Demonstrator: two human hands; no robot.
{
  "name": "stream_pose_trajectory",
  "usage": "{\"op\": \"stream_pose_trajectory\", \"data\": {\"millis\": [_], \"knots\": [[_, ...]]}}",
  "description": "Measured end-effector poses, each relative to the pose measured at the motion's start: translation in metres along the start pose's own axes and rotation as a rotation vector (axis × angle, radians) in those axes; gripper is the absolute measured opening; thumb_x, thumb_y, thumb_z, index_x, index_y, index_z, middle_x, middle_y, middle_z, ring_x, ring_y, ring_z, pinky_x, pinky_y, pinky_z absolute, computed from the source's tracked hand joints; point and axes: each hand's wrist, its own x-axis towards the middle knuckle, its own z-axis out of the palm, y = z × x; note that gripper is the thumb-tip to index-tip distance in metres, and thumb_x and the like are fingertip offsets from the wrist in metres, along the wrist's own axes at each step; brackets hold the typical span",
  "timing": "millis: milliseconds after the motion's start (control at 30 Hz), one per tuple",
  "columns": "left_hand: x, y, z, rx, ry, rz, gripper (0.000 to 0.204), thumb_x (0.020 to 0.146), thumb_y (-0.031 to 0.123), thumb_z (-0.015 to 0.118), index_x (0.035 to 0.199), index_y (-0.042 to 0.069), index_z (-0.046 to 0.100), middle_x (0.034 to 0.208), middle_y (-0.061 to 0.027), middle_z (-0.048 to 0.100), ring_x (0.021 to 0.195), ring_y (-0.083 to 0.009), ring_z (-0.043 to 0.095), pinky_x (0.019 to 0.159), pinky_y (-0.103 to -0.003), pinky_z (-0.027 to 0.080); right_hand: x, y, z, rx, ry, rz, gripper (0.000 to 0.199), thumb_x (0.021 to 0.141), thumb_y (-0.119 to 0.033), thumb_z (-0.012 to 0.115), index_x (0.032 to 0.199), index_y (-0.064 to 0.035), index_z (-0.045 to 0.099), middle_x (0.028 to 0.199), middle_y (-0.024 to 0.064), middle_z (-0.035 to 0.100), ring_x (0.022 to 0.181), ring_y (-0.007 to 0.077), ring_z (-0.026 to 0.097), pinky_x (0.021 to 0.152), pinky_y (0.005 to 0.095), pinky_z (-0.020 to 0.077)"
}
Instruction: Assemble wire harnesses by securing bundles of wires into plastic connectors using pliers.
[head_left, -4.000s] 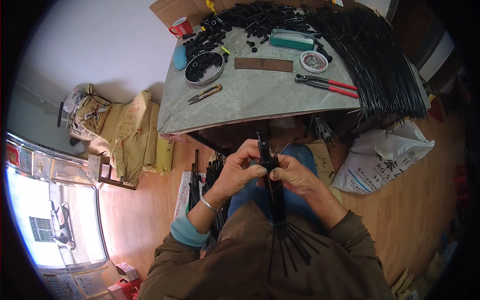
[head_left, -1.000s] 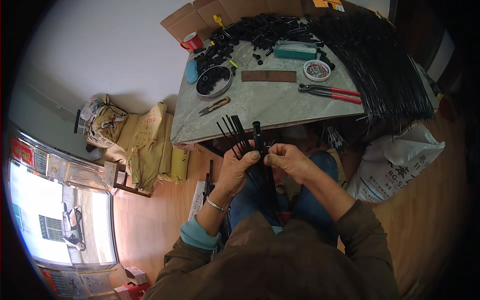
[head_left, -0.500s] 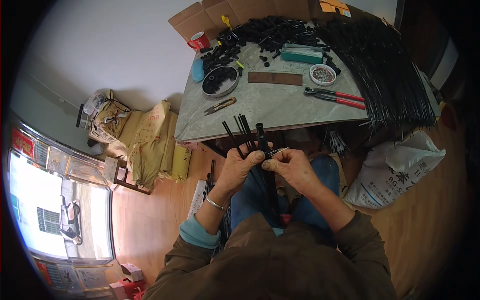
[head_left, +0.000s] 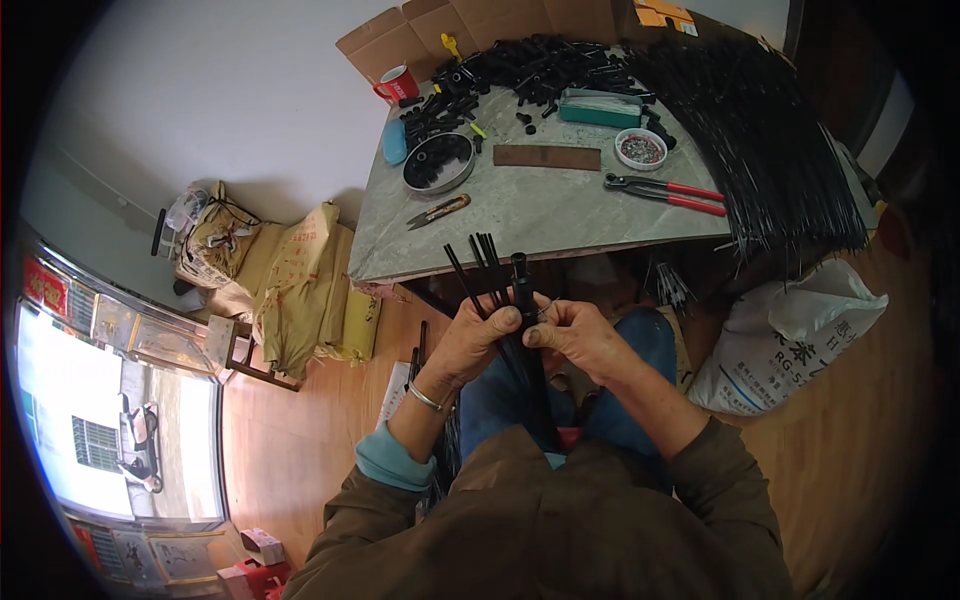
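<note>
L hand [head_left: 474, 340]: grip closed, thumb on blk tube [head_left: 520, 272]; blk rods [head_left: 490, 258] stick up from same hand. R hand [head_left: 583, 343]: grip closed in pinch at tube's R side; can't tell what's btwn fingertips. Tube btwn hands, above lap [head_left: 495, 400], nr desk [head_left: 550, 210] edge. On desk: red-handled pliers [head_left: 665, 193], snips [head_left: 440, 212], brn strip [head_left: 546, 157].
</note>
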Motion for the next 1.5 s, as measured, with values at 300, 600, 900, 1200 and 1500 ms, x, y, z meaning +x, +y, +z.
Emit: {"op": "stream_pose_trajectory", "data": {"millis": [300, 600, 900, 1200, 1500], "knots": [[0.008, -0.026, 0.013, 0.013, 0.237, 0.103, 0.04, 0.102, 0.034, 0.037, 0.114, -0.002, 0.051, 0.093, -0.009, 0.061, 0.084, -0.0163, 0.059, 0.076, -0.028, 0.049, 0.021, 0.009, 0.008, 0.035, 0.071, -0.142, 0.051, 0.073, -0.023, 0.082, 0.11, -0.0059, 0.051, 0.086, -0.0038, 0.055, 0.074, 0.0062, 0.052, 0.064, 0.0219, 0.0454], [0.024, -0.04, 0.032, 0.139, 0.559, 0.249, 0.032, 0.101, 0.032, 0.042, 0.102, 0.004, 0.057, 0.08, -0.0012, 0.056, 0.068, -0.0082, 0.051, 0.058, -0.022, 0.042, 0.011, 0.005, 0.009, -0.67, 0.44, -0.557, 0.053, 0.07, -0.027, 0.081, 0.112, -0.0035, 0.059, 0.108, 0.008, 0.057, 0.093, 0.0209, 0.056, 0.082, 0.0325, 0.0486], [0.025, -0.044, 0.036, 0.044, 0.459, 0.204, 0.033, 0.101, 0.034, 0.041, 0.104, 0.004, 0.053, 0.067, 0.0014, 0.047, 0.053, -0.0065, 0.044, 0.049, -0.021, 0.038, 0.02, -0.007, -0.02, -0.64, 0.291, -0.516, 0.025, 0.079, -0.009, 0.074, 0.098, 0.0004, 0.061, 0.095, 0.0046, 0.059, 0.083, 0.0122, 0.058, 0.075, 0.0267, 0.0485], [0.031, -0.043, 0.04, 0.039, 0.459, 0.191, 0.033, 0.101, 0.036, 0.041, 0.104, 0.004, 0.051, 0.065, 0.0021, 0.045, 0.053, -0.0051, 0.042, 0.048, -0.02, 0.035, 0.011, -0.005, -0.008, -0.091, 0.109, -0.33, 0.011, 0.09, -0.006, 0.058, 0.082, 0.0019, 0.055, 0.073, 0.006, 0.061, 0.063, 0.0111, 0.059, 0.061, 0.0255, 0.0501], [0.031, -0.041, 0.043, 0.03, 0.41, 0.22, 0.032, 0.101, 0.034, 0.041, 0.103, 0.003, 0.049, 0.065, 0.0031, 0.042, 0.054, -0.0045, 0.039, 0.047, -0.02, 0.033, 0.02, -0.01, -0.013, -0.222, 0.202, -0.469, 0.017, 0.096, -0.013, 0.052, 0.085, 0.0005, 0.055, 0.073, 0.0046, 0.059, 0.064, 0.0111, 0.057, 0.059, 0.0241, 0.0479]]}}
